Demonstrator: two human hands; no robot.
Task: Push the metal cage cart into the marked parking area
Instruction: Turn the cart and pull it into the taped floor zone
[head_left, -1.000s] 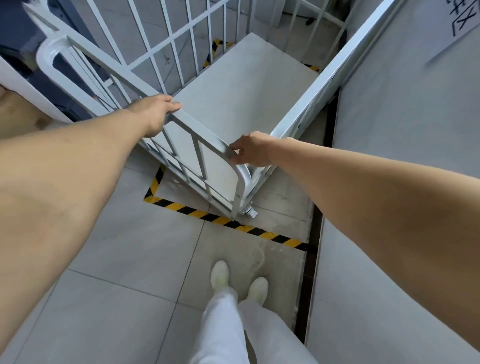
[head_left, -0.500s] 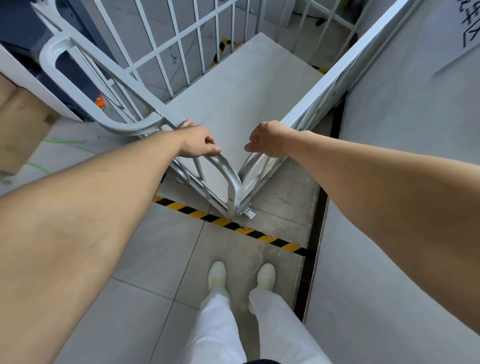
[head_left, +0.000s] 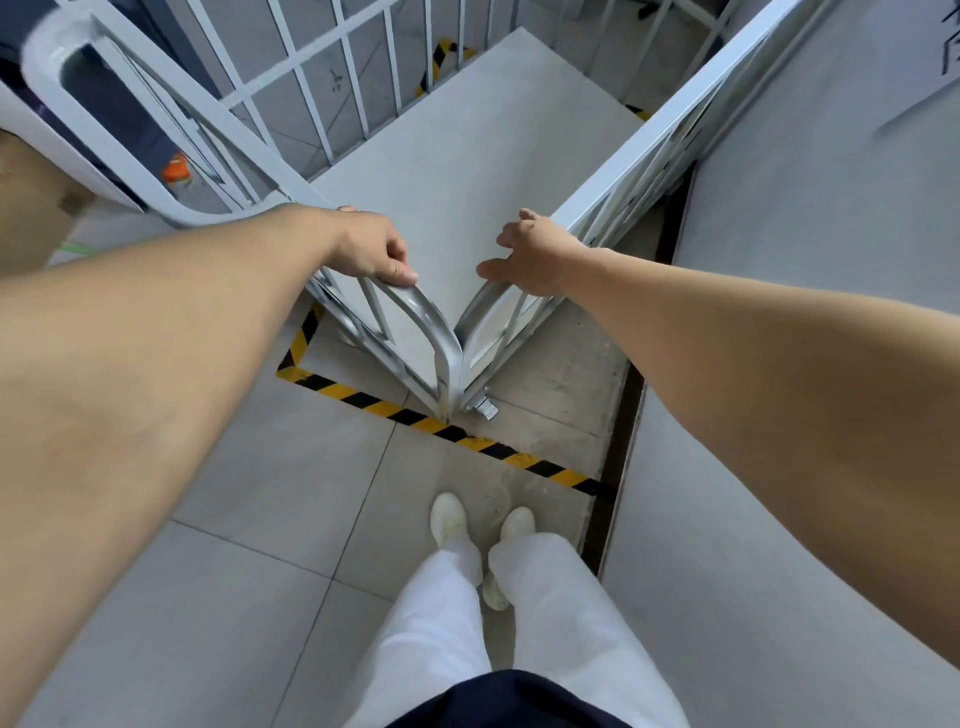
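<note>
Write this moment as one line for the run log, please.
metal cage cart: near corner at floor tape | left hand: grips its front rail | right hand: open, at side rail

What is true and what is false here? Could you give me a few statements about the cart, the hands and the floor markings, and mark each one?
1. The left hand grips the top rail of the metal cage cart. True.
2. The right hand is clenched tight round the rail. False: its fingers are loosely spread at the cart's side rail.
3. Boxes are stacked on the cart's platform. False: the platform is bare.
4. The white shoes stand outside the yellow-and-black floor tape. True.
</note>
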